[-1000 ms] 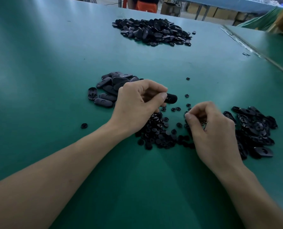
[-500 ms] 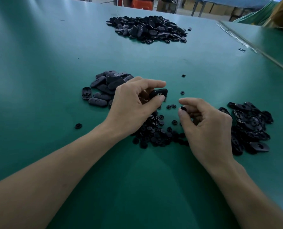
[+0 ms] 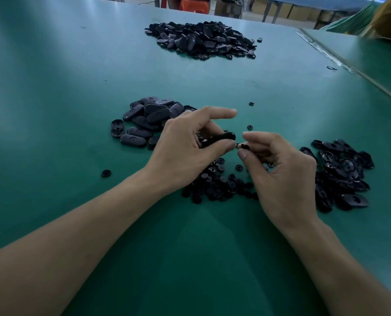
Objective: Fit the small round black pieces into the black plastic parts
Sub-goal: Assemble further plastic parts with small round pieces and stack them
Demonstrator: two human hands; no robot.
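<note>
The left hand (image 3: 185, 151) has its fingers (image 3: 215, 148) curled round a black oval plastic part (image 3: 222, 138), thumb beneath, forefinger sticking out straight. Just off that part's three o'clock end, the right hand (image 3: 283, 176) pinches a small round black piece (image 3: 244, 147) between thumb and forefinger tip. Beneath both hands a heap of round pieces (image 3: 217, 183) lies on the green surface (image 3: 76, 87). Oval parts sit piled at three o'clock (image 3: 343, 172), ten o'clock (image 3: 149, 119), and far off at twelve (image 3: 201, 39).
</note>
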